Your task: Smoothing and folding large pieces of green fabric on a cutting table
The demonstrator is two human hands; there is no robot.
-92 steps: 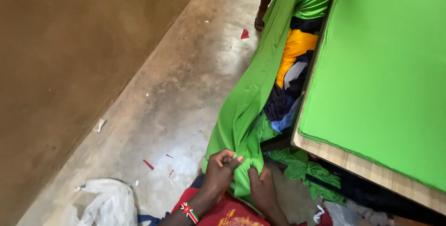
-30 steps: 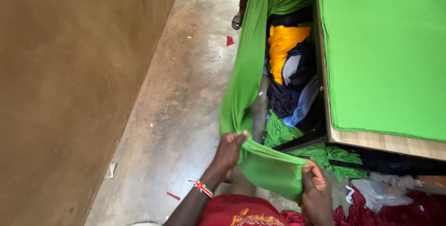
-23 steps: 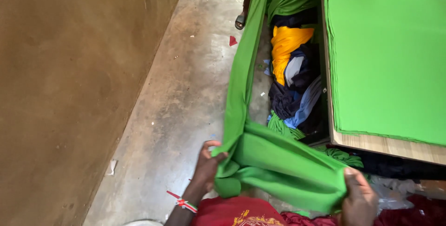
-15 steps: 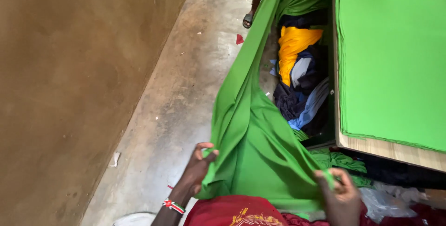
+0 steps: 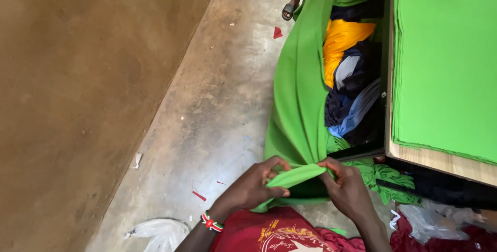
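Note:
A long strip of bright green cloth [image 5: 303, 91] stretches from my hands up along the floor toward another person's sandalled foot [image 5: 288, 10] at the top. My left hand [image 5: 253, 187], with a beaded wristband, pinches the near end of the cloth from the left. Close beside it, my right hand [image 5: 348, 190] grips the same gathered end from the right. Between the two hands the cloth is bunched into a narrow fold. My red shirt [image 5: 279, 234] shows at the bottom edge.
A wooden table [image 5: 414, 153] covered with flat green cloth fills the right side. Under it lies a heap of yellow, blue and dark fabrics [image 5: 349, 76]. A brown wall [image 5: 77, 102] runs along the left. White plastic bags [image 5: 158, 231] and red scraps lie on the concrete floor.
My hands were spread wide with the cloth stretched between them; they have come back together, gathering its end into a narrow bunch.

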